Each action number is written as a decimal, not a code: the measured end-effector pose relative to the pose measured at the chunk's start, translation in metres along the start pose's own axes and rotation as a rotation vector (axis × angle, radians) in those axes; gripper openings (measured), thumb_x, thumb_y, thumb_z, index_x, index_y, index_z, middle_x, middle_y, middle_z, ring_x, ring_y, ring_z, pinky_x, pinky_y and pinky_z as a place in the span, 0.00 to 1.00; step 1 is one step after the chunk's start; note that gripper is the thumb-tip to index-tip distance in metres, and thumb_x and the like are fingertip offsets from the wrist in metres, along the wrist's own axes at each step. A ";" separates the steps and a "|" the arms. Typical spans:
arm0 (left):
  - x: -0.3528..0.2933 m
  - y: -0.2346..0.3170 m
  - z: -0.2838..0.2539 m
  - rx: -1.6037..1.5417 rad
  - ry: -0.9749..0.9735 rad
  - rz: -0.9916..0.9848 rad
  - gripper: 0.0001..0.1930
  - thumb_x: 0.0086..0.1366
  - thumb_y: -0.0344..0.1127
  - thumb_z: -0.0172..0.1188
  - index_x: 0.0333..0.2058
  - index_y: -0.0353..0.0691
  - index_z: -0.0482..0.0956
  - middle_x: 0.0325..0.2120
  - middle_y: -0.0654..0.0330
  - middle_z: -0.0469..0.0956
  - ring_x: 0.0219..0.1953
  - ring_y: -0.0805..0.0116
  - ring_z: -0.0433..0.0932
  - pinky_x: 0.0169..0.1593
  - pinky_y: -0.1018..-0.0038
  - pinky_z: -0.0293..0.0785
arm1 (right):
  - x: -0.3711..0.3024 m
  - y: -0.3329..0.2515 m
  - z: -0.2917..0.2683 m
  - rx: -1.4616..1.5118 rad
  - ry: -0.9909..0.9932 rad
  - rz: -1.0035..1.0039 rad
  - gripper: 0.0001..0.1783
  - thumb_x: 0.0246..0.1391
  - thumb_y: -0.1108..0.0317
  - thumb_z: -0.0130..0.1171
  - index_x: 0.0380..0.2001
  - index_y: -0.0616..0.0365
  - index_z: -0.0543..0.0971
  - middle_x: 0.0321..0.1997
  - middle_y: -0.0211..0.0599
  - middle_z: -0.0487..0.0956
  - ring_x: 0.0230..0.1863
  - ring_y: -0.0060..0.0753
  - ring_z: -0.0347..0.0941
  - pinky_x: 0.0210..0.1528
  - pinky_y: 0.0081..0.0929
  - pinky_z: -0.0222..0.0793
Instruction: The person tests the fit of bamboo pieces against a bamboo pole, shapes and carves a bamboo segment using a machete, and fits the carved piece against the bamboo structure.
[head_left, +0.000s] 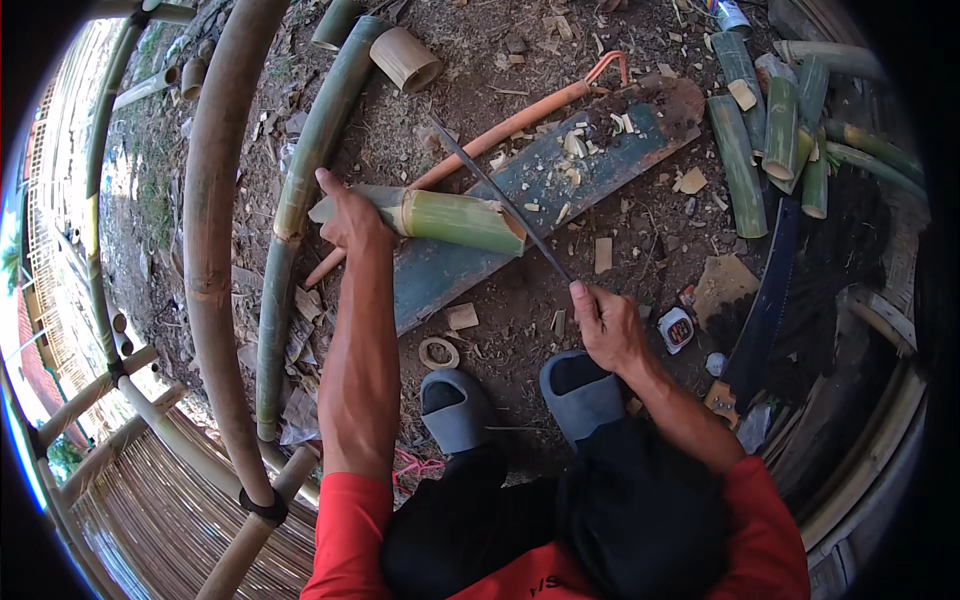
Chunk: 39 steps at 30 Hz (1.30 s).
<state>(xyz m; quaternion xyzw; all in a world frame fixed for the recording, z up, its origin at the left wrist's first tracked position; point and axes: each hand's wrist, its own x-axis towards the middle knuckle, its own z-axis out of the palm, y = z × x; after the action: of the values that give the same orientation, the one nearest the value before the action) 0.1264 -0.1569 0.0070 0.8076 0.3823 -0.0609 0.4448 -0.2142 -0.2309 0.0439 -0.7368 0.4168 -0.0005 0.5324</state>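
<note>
Left hand [350,218] gripping bamboo section [455,218] (green), right hand [608,325] holding blade [500,195]

We see the left hand [347,217] gripping a short green bamboo section [440,217] lying across a dark green plank [560,170] on the dirt. Right hand [608,325] holds a long thin blade [500,197], its edge laid across the bamboo's cut end. Orange pipe [500,130] runs under the bamboo & beside the plank. Split bamboo pieces [770,140] piled upper right, handsaw [755,330] w/ dark blade near the right hand, grey slippers [515,400] below
</note>
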 end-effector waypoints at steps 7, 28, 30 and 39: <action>0.000 0.014 0.018 0.115 -0.048 0.015 0.54 0.66 0.73 0.58 0.62 0.16 0.67 0.58 0.41 0.76 0.57 0.49 0.79 0.61 0.59 0.77 | 0.012 -0.008 -0.009 0.080 0.021 -0.079 0.29 0.73 0.47 0.51 0.28 0.62 0.80 0.19 0.53 0.77 0.26 0.63 0.79 0.28 0.48 0.70; 0.019 0.004 0.014 -0.125 -0.017 0.068 0.49 0.69 0.67 0.59 0.65 0.20 0.63 0.57 0.44 0.74 0.52 0.51 0.82 0.57 0.59 0.81 | 0.016 -0.001 -0.002 0.225 -0.074 0.005 0.27 0.72 0.51 0.54 0.25 0.62 0.77 0.19 0.52 0.77 0.24 0.60 0.80 0.25 0.45 0.69; 0.003 0.002 0.011 -0.123 -0.094 0.043 0.49 0.69 0.68 0.59 0.65 0.21 0.62 0.57 0.44 0.74 0.52 0.51 0.81 0.57 0.59 0.81 | 0.021 0.008 0.008 0.010 -0.029 -0.086 0.28 0.72 0.49 0.54 0.25 0.63 0.78 0.18 0.53 0.77 0.23 0.60 0.80 0.24 0.47 0.69; 0.052 -0.038 0.002 -0.442 -0.343 0.110 0.49 0.71 0.76 0.43 0.58 0.24 0.72 0.51 0.43 0.77 0.49 0.50 0.81 0.59 0.57 0.77 | 0.032 -0.013 -0.009 0.985 -0.398 0.777 0.41 0.67 0.25 0.42 0.26 0.57 0.73 0.13 0.27 0.67 0.10 0.23 0.64 0.13 0.25 0.63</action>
<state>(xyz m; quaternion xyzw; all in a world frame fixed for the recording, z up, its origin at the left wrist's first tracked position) 0.1380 -0.1168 -0.0424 0.6886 0.2611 -0.0877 0.6708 -0.1893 -0.2570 0.0436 -0.1889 0.4971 0.1374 0.8357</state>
